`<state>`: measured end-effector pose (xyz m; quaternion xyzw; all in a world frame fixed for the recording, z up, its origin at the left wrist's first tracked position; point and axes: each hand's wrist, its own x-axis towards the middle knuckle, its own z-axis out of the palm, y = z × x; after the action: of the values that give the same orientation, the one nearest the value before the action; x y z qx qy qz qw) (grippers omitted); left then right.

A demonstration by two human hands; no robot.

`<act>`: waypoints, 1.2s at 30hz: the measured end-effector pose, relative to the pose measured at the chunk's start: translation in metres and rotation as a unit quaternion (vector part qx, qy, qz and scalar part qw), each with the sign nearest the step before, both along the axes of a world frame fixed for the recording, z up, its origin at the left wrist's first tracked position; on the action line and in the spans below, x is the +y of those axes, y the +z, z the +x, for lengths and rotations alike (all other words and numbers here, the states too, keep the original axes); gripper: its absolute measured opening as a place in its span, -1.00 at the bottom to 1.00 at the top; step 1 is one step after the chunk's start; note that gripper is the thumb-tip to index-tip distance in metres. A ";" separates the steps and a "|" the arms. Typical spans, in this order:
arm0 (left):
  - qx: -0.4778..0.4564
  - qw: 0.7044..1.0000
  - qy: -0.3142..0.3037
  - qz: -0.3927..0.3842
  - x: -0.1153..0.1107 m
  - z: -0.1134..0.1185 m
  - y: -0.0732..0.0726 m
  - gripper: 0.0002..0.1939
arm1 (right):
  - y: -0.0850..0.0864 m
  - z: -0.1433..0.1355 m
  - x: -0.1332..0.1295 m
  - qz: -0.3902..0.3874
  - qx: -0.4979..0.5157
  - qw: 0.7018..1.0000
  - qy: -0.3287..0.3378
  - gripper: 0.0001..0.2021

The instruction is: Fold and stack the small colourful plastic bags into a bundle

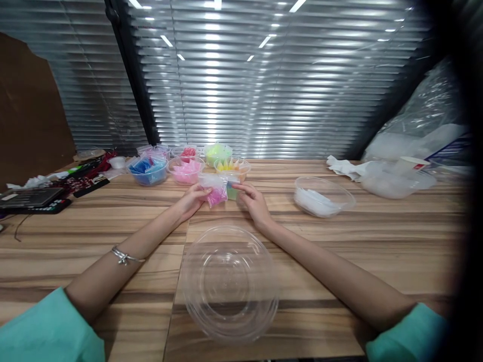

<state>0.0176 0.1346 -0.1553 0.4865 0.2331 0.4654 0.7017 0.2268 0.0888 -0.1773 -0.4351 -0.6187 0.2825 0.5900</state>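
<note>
My left hand (pixel 193 202) is closed on the edge of a clear packet with pink contents (pixel 216 197), in front of the small bowls. My right hand (pixel 253 200) has its thumb and fingers together at a small blue and green packet (pixel 231 191), just right of the pink one. A large clear round bowl (pixel 231 281) lies on the table nearer to me, below both hands. Behind the hands stand bowls of pink packets (pixel 186 171), yellow and orange packets (pixel 231 166) and blue packets (pixel 147 170).
On the right, a clear bowl (pixel 324 197) holds white strips, with crumpled white paper (pixel 345 168) and plastic bags (pixel 396 176) beyond. Dark devices (pixel 33 200) and red strings (pixel 81 178) lie at the left. Window blinds (pixel 245 80) rise behind the wooden table (pixel 317 261).
</note>
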 end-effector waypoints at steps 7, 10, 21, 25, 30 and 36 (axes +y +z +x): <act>0.016 1.000 0.021 -0.008 0.000 0.000 -0.002 -0.71 | 0.007 -0.003 -0.006 0.014 0.013 0.998 0.062 -0.64; -0.011 0.998 0.050 -0.026 0.008 -0.004 -0.003 -0.76 | 0.002 0.001 -0.003 0.020 0.019 1.000 -0.004 -0.60; 0.007 0.996 0.090 -0.009 0.010 -0.005 -0.004 -0.67 | -0.006 0.003 0.002 0.016 -0.030 0.998 -0.062 -0.49; 0.056 0.993 0.083 0.062 0.000 0.000 -0.004 -0.43 | -0.002 0.000 -0.003 0.044 -0.030 0.998 -0.026 -0.41; 0.152 0.975 0.030 0.159 -0.009 0.006 0.000 -0.37 | 0.008 -0.009 -0.013 0.071 0.009 0.996 0.051 -0.43; 0.209 0.942 0.036 0.260 -0.008 0.007 -0.003 -0.29 | 0.018 -0.013 -0.024 0.078 0.051 0.987 0.131 -0.55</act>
<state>0.0245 0.1262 -0.1579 0.7296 0.2632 0.4226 0.4689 0.2133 0.0647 -0.1593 -0.2875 -0.6595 0.3299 0.6112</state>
